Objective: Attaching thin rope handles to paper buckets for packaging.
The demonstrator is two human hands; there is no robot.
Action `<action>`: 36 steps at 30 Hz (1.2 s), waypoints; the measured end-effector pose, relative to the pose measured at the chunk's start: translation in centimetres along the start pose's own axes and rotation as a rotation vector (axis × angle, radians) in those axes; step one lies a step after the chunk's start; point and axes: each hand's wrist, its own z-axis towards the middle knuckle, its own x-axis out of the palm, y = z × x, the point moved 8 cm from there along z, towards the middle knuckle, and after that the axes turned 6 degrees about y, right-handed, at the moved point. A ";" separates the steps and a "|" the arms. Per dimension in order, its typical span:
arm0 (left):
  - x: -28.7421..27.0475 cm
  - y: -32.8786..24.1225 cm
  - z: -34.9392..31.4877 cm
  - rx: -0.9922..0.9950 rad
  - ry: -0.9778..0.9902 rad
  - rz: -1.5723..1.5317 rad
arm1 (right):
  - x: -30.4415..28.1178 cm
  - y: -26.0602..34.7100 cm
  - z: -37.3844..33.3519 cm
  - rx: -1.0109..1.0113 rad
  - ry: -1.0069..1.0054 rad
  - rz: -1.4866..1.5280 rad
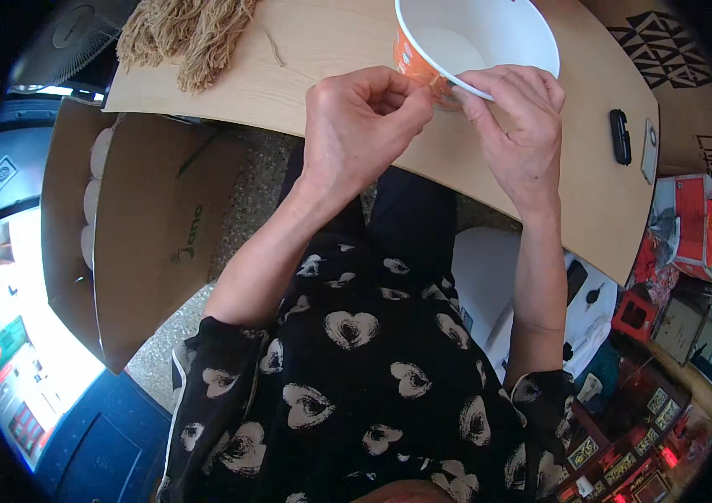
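In front of the near side of a paper tub (454, 52), white inside and orange outside, both my hands are raised close together. My left hand (364, 126) is closed in a pinch, thumb against the curled fingers. Whatever sits between those fingertips is hidden or too thin to make out. My right hand (524, 126) is beside the tub's rim, its thumb and forefinger drawn together and the other fingers bent over the rim; what they pinch cannot be made out. A bundle of tan cords (188, 38) lies at the table's far left, with a loose strand (274, 48) near it.
The light wooden table (574, 193) curves toward me. A black pen-like case (620, 137) and a flat silvery object (649, 151) lie at its right. An open cardboard box (150, 193) with pale round items stands left; a red-and-white package (696, 226) is at right.
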 end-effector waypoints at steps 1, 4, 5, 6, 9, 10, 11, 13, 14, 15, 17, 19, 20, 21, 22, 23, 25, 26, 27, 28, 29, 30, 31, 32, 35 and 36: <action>0.0 0.0 0.0 0.008 -0.002 0.011 | 0.1 0.0 0.0 -0.001 0.002 0.001; -0.1 -0.7 0.0 0.036 -0.052 -0.033 | 0.0 0.1 0.1 0.002 0.005 0.010; -0.1 -0.7 0.0 0.037 -0.051 -0.034 | 0.0 0.1 0.1 0.007 0.009 0.005; 0.0 -0.7 0.0 0.048 -0.049 -0.041 | 0.0 0.0 0.1 0.012 0.012 0.000; 0.0 -0.8 0.1 0.066 -0.045 -0.049 | 0.0 0.0 0.2 0.013 0.015 -0.002; 0.0 -0.9 0.2 0.073 -0.044 -0.049 | 0.0 0.0 0.2 0.013 0.015 -0.002; 0.0 -0.9 0.1 0.073 -0.044 -0.050 | 0.0 0.0 0.2 0.017 0.019 -0.001; 0.1 -1.1 0.0 0.101 -0.041 -0.056 | 0.0 0.0 0.1 0.021 0.022 0.000; 0.1 -1.1 0.1 0.101 -0.042 -0.056 | 0.1 0.1 0.1 0.022 0.023 0.001; 0.1 -1.0 0.1 0.101 -0.045 -0.037 | 0.1 0.1 0.1 0.023 0.025 0.003; 0.1 -0.9 0.1 0.101 -0.048 -0.019 | 0.1 0.1 0.0 0.024 0.020 0.005; 0.1 -0.9 0.0 0.124 -0.057 -0.042 | 0.0 0.1 0.0 0.025 0.016 0.005; 0.0 -1.1 0.0 0.125 -0.057 -0.042 | 0.0 0.2 0.0 0.025 0.017 0.007; 0.0 -1.2 0.0 0.126 -0.053 -0.033 | -0.1 0.3 0.0 0.024 0.018 0.009; 0.0 -1.4 0.0 0.127 -0.048 -0.024 | -0.2 0.3 0.0 0.024 0.018 0.008; -0.1 -1.2 0.0 0.128 -0.051 -0.023 | -0.1 0.2 0.0 0.023 0.016 0.006; 0.0 -0.8 0.2 0.126 -0.041 -0.016 | 0.1 0.2 0.0 0.021 0.014 0.006; 0.0 -0.7 0.3 0.127 -0.041 -0.017 | 0.1 0.1 0.0 0.020 0.018 0.004; 0.1 -0.6 0.4 0.121 -0.035 -0.013 | 0.1 0.1 0.0 0.020 0.023 0.003; 0.1 -0.6 0.4 0.116 -0.028 -0.009 | 0.1 0.1 0.0 0.020 0.024 0.001; 0.1 -0.7 0.4 0.116 -0.028 -0.010 | 0.1 0.1 0.1 0.017 0.026 0.001; 0.2 -0.8 0.4 0.111 -0.005 0.003 | 0.1 0.1 0.1 0.015 0.028 0.000; 0.4 -0.9 0.5 0.107 0.019 0.016 | -0.1 0.2 0.2 0.015 0.028 -0.001; 0.3 -0.9 0.5 0.107 0.017 0.016 | -0.1 0.4 0.3 0.019 0.053 0.015; 0.2 -0.9 0.7 0.112 0.011 0.004 | -0.8 0.0 1.1 0.075 0.136 0.091; 0.2 -1.0 0.7 0.136 0.011 0.033 | -0.7 -0.4 1.2 0.127 0.195 0.150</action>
